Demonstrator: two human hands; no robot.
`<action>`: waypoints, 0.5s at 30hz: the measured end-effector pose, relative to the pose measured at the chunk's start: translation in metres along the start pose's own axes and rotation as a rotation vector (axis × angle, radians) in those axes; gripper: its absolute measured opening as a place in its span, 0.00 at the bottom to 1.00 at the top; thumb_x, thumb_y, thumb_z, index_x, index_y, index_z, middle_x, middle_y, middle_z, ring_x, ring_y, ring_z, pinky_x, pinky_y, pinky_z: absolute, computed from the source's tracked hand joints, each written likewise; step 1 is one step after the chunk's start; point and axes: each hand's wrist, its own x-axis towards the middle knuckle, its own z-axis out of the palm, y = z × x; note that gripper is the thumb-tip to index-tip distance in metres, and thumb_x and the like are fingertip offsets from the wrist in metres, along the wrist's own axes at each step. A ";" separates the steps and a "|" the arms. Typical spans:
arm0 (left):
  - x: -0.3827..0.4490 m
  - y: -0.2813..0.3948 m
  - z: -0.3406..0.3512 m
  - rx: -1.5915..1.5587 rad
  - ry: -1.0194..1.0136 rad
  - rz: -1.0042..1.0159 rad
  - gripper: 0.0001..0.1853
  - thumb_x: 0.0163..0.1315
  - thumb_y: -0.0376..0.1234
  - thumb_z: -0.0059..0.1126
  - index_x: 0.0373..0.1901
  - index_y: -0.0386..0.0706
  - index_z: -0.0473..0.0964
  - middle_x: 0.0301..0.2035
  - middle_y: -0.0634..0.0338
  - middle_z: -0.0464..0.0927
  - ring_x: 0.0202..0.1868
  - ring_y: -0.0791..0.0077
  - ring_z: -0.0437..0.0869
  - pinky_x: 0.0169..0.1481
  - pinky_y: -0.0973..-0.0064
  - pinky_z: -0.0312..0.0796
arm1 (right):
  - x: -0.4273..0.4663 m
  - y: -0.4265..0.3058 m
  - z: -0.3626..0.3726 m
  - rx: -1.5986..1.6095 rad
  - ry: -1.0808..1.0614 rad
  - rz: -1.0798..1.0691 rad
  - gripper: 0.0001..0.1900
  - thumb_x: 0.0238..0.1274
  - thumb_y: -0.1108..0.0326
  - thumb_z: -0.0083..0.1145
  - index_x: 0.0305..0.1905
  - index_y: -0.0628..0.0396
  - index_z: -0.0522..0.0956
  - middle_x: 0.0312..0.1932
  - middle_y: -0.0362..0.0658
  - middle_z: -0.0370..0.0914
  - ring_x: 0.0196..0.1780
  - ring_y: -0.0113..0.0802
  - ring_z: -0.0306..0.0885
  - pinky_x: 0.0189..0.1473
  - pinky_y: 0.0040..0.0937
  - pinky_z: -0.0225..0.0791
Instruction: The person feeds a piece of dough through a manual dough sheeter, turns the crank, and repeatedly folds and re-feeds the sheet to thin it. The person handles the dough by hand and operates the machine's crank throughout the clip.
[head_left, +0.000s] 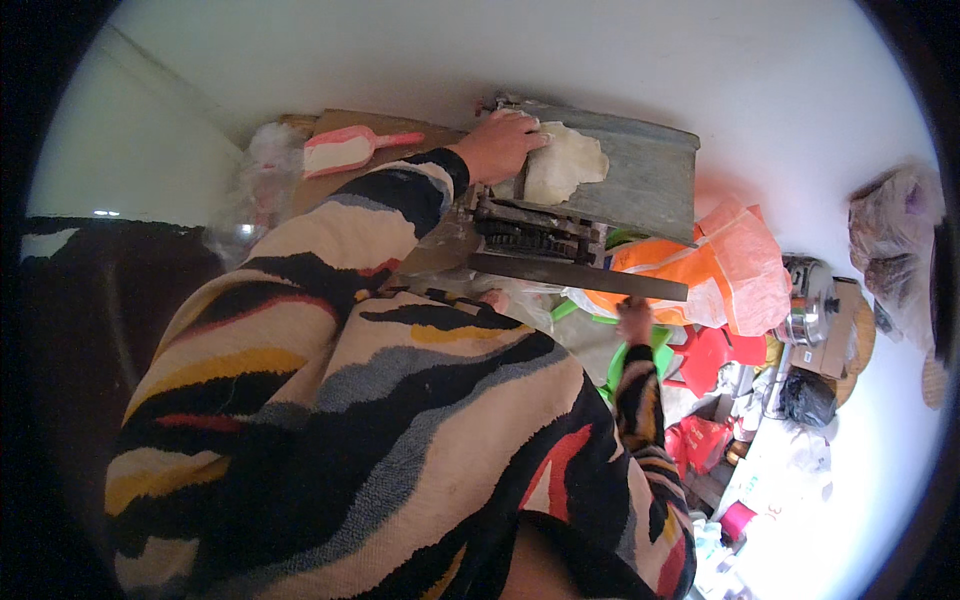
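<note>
A hand-cranked dough roller (536, 236) with dark gears stands in front of me, below a grey metal sloping tray (649, 161). On the tray lies a pale, flat, ragged-edged sheet of dough (566, 165). My left hand (501, 146) rests at the sheet's left edge with bent fingers touching it; whether they pinch it is not clear. A long flat metal crank arm (577, 277) runs along the near side of the machine. My right hand (635, 321) is closed at its underside, towards the right end, apparently around the handle, which the fingers mostly hide.
A pink-rimmed scoop (341, 150) lies on a brown board (304, 196) at the left, beside clear plastic bags (262, 172). Right of the machine are an orange-and-white bag (720, 270), green (660, 349) and red (705, 364) plastic stools or chairs, and a steel pot (806, 300).
</note>
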 end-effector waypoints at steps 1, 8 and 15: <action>0.001 0.000 0.001 0.033 -0.018 0.000 0.24 0.55 0.29 0.48 0.56 0.46 0.70 0.53 0.50 0.70 0.58 0.54 0.68 0.62 0.55 0.57 | 0.020 0.024 0.037 -0.433 -0.114 -0.412 0.15 0.47 0.61 0.62 0.40 0.54 0.74 0.28 0.42 0.76 0.33 0.40 0.75 0.35 0.37 0.69; 0.003 -0.006 0.009 0.092 -0.025 0.046 0.24 0.54 0.29 0.49 0.55 0.46 0.71 0.50 0.51 0.71 0.56 0.55 0.70 0.61 0.55 0.58 | -0.024 -0.109 0.248 -0.350 -0.545 -0.397 0.16 0.52 0.58 0.59 0.44 0.53 0.76 0.32 0.44 0.77 0.35 0.38 0.75 0.40 0.38 0.65; 0.000 -0.007 0.013 0.068 0.140 0.072 0.23 0.52 0.27 0.50 0.54 0.44 0.72 0.48 0.51 0.72 0.55 0.52 0.71 0.60 0.55 0.60 | -0.105 -0.310 0.126 0.667 -0.895 0.053 0.10 0.57 0.61 0.60 0.31 0.55 0.74 0.16 0.37 0.70 0.17 0.24 0.65 0.19 0.24 0.58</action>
